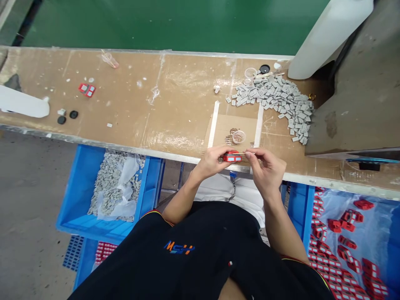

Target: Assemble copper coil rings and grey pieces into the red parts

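Note:
My left hand [215, 160] is closed around a small red plastic piece [232, 156] with pale rectangular windows, just over the table's front edge. Between the thumb and fingers of my right hand [266, 168] is a thin wooden stick [240, 153], its tip lying over the top of the red piece. A small clear plastic cup [239, 136] sits right behind my hands on a cardboard sheet [243, 121], beside brown smears. Past the cup, to the right, a heap of small grey rectangular tiles [278, 98] is spread out.
The table [184, 112] is covered in brown cardboard and tape. Another red piece [87, 89] lies at left, near black caps [73, 114]. A blue bin [70, 187] with grey tiles stands below left; red pieces [325, 258] fill a bin below right. A metal housing [353, 96] bounds the right.

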Demonstrator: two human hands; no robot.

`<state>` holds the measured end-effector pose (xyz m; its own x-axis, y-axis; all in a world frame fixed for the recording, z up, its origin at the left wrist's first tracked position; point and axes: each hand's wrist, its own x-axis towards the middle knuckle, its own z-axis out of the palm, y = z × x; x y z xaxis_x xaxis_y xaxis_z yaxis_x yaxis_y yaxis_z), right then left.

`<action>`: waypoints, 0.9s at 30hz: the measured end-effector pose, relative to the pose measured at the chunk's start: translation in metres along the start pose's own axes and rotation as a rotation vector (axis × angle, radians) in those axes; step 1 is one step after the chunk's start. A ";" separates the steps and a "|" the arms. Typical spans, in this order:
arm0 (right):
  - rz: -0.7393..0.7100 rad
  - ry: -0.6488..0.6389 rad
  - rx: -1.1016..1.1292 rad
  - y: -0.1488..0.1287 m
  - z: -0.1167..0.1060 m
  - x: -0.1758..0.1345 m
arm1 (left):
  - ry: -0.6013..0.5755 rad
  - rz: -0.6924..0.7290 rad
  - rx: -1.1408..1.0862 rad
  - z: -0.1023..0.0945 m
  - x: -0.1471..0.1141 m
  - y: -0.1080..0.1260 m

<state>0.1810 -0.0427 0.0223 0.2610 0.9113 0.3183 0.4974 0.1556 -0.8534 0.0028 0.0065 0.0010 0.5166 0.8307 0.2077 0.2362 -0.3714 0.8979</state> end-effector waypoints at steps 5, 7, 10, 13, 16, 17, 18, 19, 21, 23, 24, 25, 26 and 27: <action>-0.065 -0.009 -0.016 -0.003 0.002 0.001 | -0.006 0.001 0.004 0.000 0.000 0.000; -0.106 -0.009 -0.049 -0.005 0.000 0.002 | -0.004 0.001 -0.001 0.000 -0.001 -0.001; -0.171 -0.012 -0.085 -0.008 -0.002 0.003 | -0.001 0.003 -0.005 0.000 -0.001 -0.001; -0.188 -0.026 -0.072 -0.009 -0.003 0.003 | -0.003 0.009 -0.007 0.000 0.000 -0.001; -0.163 -0.039 -0.073 -0.009 -0.001 0.004 | -0.004 0.008 -0.012 0.000 0.000 0.000; -0.160 -0.039 -0.080 -0.009 -0.001 0.005 | -0.002 0.008 -0.014 0.000 0.000 0.000; -0.163 -0.035 -0.086 -0.009 -0.001 0.005 | 0.000 0.010 -0.015 0.000 0.000 -0.001; -0.168 -0.031 -0.088 -0.009 -0.001 0.006 | 0.001 0.011 -0.015 0.000 0.000 -0.001; -0.179 -0.031 -0.082 -0.009 -0.001 0.006 | 0.002 0.007 -0.010 0.000 0.000 -0.002; -0.171 -0.036 -0.075 -0.009 -0.001 0.006 | 0.000 -0.002 -0.012 0.000 -0.001 -0.002; -0.157 -0.037 -0.075 -0.008 -0.001 0.005 | 0.001 -0.004 -0.019 0.000 -0.001 -0.003; -0.138 -0.036 -0.073 -0.007 -0.001 0.005 | 0.001 -0.006 -0.030 0.000 -0.001 -0.003; -0.115 -0.030 -0.063 -0.006 -0.001 0.005 | 0.001 -0.008 -0.044 -0.001 -0.001 -0.004; -0.088 -0.019 -0.045 -0.005 -0.001 0.005 | -0.001 -0.015 -0.059 -0.001 -0.001 -0.004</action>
<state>0.1810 -0.0396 0.0284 0.1995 0.9020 0.3828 0.5542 0.2183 -0.8033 0.0004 0.0077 -0.0026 0.5145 0.8353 0.1938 0.1948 -0.3340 0.9222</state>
